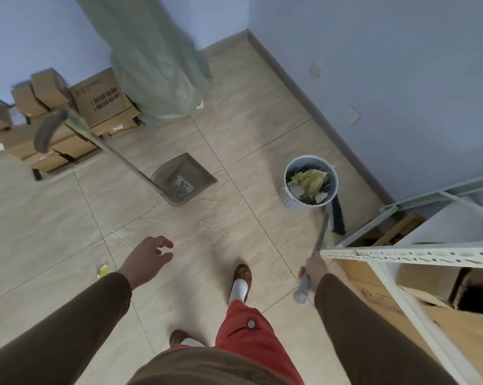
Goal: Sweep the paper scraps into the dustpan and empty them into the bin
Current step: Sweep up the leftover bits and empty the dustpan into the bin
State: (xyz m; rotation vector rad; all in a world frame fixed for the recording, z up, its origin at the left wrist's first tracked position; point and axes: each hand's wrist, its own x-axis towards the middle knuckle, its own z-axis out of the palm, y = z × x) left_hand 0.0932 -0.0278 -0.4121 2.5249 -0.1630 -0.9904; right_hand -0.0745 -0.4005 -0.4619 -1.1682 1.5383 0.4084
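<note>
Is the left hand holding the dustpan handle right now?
No, the left hand is open and empty above the floor, while the dustpan stands apart on the tiles.

The single view comes from a wide-angle camera on the person's head, looking steeply down and forward over the torso, legs and tiled floor [68, 212], with straight lines bowing toward the frame's edges. Nearest the lens are the two sleeves, with the left hand [144, 261] and right hand [315, 270] reaching away from it. Beyond the left hand lies the dustpan [187, 176], beyond the right hand the bin [309, 182], and farthest off the room's corner, where the walls lean inward.
</note>
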